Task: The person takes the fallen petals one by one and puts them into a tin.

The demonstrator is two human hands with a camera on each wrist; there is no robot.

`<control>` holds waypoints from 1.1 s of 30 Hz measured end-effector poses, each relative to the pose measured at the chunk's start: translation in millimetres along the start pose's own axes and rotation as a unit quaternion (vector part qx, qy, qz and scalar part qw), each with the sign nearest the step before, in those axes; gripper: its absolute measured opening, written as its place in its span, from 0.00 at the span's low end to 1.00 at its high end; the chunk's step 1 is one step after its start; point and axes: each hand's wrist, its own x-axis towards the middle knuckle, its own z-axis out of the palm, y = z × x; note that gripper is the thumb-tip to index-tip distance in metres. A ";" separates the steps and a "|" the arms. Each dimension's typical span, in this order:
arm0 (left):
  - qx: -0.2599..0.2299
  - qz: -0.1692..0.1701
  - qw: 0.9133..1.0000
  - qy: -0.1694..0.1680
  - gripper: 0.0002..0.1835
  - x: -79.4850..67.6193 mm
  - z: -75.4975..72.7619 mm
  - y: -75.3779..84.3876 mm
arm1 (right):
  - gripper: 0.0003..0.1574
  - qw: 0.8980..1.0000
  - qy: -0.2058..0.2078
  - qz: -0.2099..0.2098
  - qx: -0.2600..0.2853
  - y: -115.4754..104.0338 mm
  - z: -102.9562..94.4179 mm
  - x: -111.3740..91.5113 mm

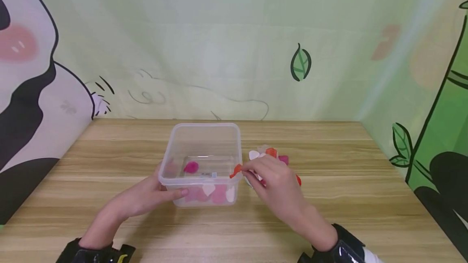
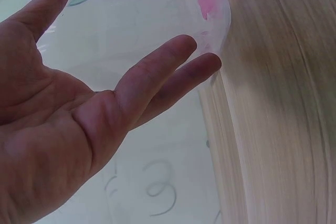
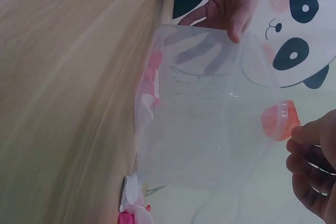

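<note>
Surveying a printed backdrop [image 1: 234, 52] beyond both grips, then a wooden tabletop [image 1: 120, 141] underneath, bearing everything. Picking out a clear plastic box [image 1: 199, 181] between left grip [image 1: 146, 199] and right grip [image 1: 281, 186], opening upward, probably to stay reachable from either side. Looking to the left grip: not clenched at all, just bracing, fingers straight along the box's left side and thumb laid on the near wall, likely against sliding. Spotting a loose pile of petals [image 1: 271, 152] just beyond the right grip, partly hidden by it, beside the box, perhaps placed there for a short reach. Peering inside, rightward from the left grip: finding pink and white pieces [image 1: 219, 194] low behind the near wall, plus one magenta petal [image 1: 191, 167] farther in, loose or stuck hard to tell. And pinching, with the right grip, an orange-red petal [image 1: 236, 170] between thumb and fingertips! Holding only its edge, right at the box's right rim, presumably because anything so thin needs just a light touch.
</note>
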 end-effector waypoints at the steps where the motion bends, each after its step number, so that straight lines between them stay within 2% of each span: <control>1: -0.002 -0.001 1.000 -0.001 0.52 -0.1 -0.1 -0.1 | 0.13 1.000 -0.001 0.000 0.000 0.0 0.1 -0.1; 9: -0.005 -0.001 1.000 -0.003 0.52 0.0 -0.9 0.0 | 0.14 1.000 -0.003 0.000 -0.029 3.4 -4.7 0.5; 11: -0.001 -0.001 1.000 -0.001 0.51 -0.2 -1.2 -0.1 | 0.12 0.999 -0.020 0.008 -0.049 7.0 -7.4 -0.1; 14: -0.002 0.002 1.000 -0.002 0.51 -0.2 -1.2 -0.7 | 0.12 0.992 -0.075 0.045 -0.089 12.7 -13.0 -2.5; 16: -0.002 0.004 1.000 -0.001 0.52 -0.5 -1.1 -1.0 | 0.11 0.981 -0.125 0.089 -0.118 17.2 -17.0 -4.5; 20: -0.002 0.006 1.000 0.000 0.52 -0.9 -0.9 -1.2 | 0.08 0.944 -0.219 0.181 -0.168 26.4 -22.8 -8.2; 25: 0.000 0.003 1.000 0.001 0.52 -1.1 -0.7 -0.5 | 0.10 0.904 -0.304 0.223 -0.200 35.8 -24.2 -13.2; 29: -0.006 0.003 1.000 -0.001 0.52 -1.1 -0.6 -0.4 | 0.14 0.883 -0.349 0.245 -0.196 39.1 -21.0 -16.6; 33: -0.010 0.005 1.000 -0.001 0.52 -1.0 -0.9 -1.1 | 0.16 0.871 -0.369 0.267 -0.185 41.5 -15.6 -19.1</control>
